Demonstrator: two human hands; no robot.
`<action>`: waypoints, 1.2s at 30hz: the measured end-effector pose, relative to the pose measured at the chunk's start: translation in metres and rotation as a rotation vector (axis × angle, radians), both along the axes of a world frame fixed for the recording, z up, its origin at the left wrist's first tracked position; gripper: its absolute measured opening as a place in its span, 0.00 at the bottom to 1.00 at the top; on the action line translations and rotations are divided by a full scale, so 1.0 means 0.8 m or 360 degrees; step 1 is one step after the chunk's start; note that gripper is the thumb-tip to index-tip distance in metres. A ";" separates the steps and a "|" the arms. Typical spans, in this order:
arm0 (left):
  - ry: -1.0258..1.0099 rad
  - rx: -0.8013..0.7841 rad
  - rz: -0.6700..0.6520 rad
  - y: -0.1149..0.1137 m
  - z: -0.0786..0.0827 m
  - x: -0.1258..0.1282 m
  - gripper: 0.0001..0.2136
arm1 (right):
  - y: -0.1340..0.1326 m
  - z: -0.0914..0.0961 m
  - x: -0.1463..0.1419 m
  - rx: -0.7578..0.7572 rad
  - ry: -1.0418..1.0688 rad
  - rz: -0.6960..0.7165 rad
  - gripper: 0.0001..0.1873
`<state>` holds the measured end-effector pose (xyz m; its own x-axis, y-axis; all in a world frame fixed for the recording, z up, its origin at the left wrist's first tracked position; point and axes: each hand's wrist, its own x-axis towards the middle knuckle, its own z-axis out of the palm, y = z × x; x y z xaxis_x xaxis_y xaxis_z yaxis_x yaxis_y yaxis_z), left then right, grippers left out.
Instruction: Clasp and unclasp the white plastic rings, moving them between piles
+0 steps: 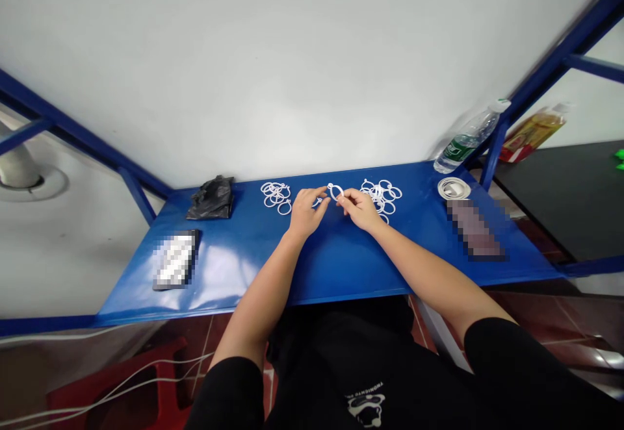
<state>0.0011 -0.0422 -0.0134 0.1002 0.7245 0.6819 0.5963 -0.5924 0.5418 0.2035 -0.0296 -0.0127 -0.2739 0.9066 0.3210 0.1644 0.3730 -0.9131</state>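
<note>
A white plastic ring with a small eyelet (336,187), like a curtain ring, is held up over the blue tabletop. My right hand (359,209) pinches its right side between thumb and fingers. Just left of the ring is my left hand (306,212), its thumb and index finger apart, the fingertips close to the eyelet. Part of another white ring (316,202) shows behind the left hand's fingers. A group of similar rings (276,195) lies left of my left hand. A larger pile of rings (385,191) lies beyond my right hand, which partly hides it.
On the blue table (331,261) are a crumpled black bag (212,197), a blurred-out phone-like item (176,259), a coiled white cable (454,189), another blurred item (475,230) and a water bottle (468,138). Blue frame bars flank the table; a white wall stands behind.
</note>
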 end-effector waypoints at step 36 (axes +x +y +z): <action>-0.0283 -0.0138 -0.0358 -0.004 0.000 0.011 0.14 | -0.005 0.003 0.009 0.0524 -0.0479 -0.0149 0.10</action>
<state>0.0102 -0.0457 -0.0131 0.1493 0.7540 0.6397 0.3466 -0.6458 0.6803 0.2105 -0.0333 -0.0101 -0.3211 0.7949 0.5148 0.4510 0.6064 -0.6549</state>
